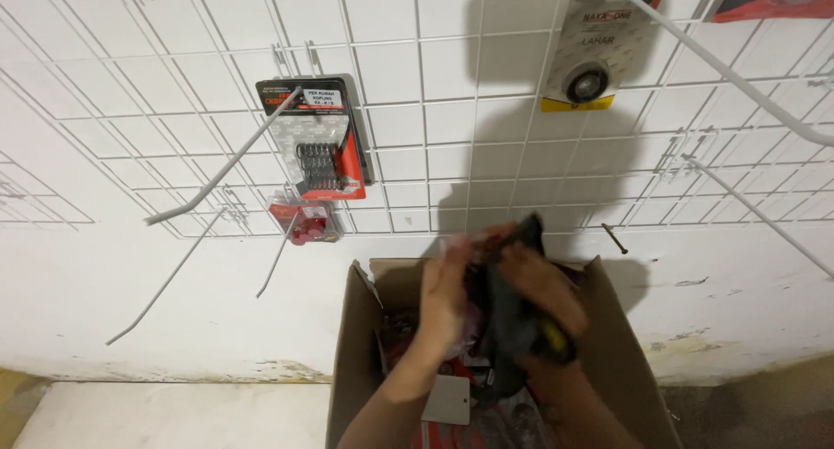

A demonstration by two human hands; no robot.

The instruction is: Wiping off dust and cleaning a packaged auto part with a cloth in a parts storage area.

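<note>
Both hands are up over an open cardboard box (pixel 608 345) that sits on the floor against the white wall. The left hand (pixel 447 297) and the right hand (pixel 543 293) are bunched together around a dark, floppy packet (pixel 512 267), black and kind of crumpled, poking up just above the fingers. It's right over the middle of the box, close to its back edge near the wall. The right grip is closed on the black packet, fingers wrapped over the front of it. The left grip looks pressed against the packet's left side, but it's blurry enough that I can't tell if those fingers are really clamped on it or just resting there. There's a yellow-and-black band on the right wrist (pixel 552 338).

Inside the box it's a jumble of red and dark packaged bits, with a small grey card (pixel 447 401) lying near the front.

On the wall above there's a white wire grid panel (pixel 417 110) with long white hooks (pixel 221 167) sticking out. A blister pack of black springs (pixel 317 141) on a red-and-black card hangs on the left, with a smaller red pack (pixel 302 219) just below it. Up right hangs a grey card with a round bearing (pixel 589 80) on it. A lone nail (pixel 613 238) sticks out of the wall just above the box's right flap.
</note>
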